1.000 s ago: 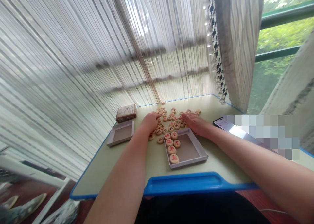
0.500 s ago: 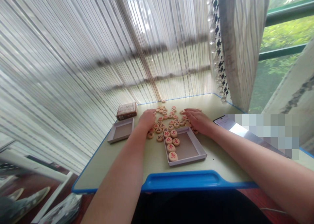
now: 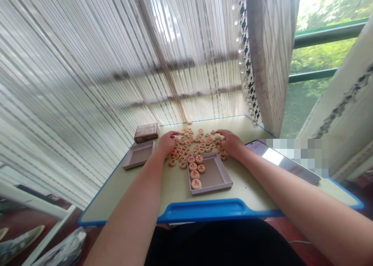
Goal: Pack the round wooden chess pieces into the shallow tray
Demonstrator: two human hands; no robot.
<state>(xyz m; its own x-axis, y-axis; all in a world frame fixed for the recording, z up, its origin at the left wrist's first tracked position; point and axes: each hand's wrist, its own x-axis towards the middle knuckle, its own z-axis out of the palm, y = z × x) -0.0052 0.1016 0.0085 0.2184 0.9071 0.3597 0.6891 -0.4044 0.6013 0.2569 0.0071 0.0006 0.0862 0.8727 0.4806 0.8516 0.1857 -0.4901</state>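
- On the pale surface [image 3: 125,190] with a blue rim, a shallow tray [image 3: 214,175] lies flat; all places below are taken from this tray.
- Inside the tray: six round red-marked pieces [image 3: 195,174], four in a line along the left wall and two just beside the upper part of that line.
- Beyond the tray: a spread of loose pieces [image 3: 207,149], some marked in red and some in black, the closest near its far wall. One stray piece [image 3: 189,122] lies well beyond, at the surface's far edge.
- Beyond the tray, to its left: left hand [image 3: 167,142], unclenched, fingers reaching over the spread's left side; contact beneath the palm cannot be determined.
- Beyond the tray, to its right: right hand [image 3: 231,142], loosely opened, fingertips at the spread's right side; its underside is hidden.
- Left of the tray: a second tray [image 3: 140,156], with a small box [image 3: 146,132] just behind it.
- Right of the tray: a phone [image 3: 272,156], screen upward.
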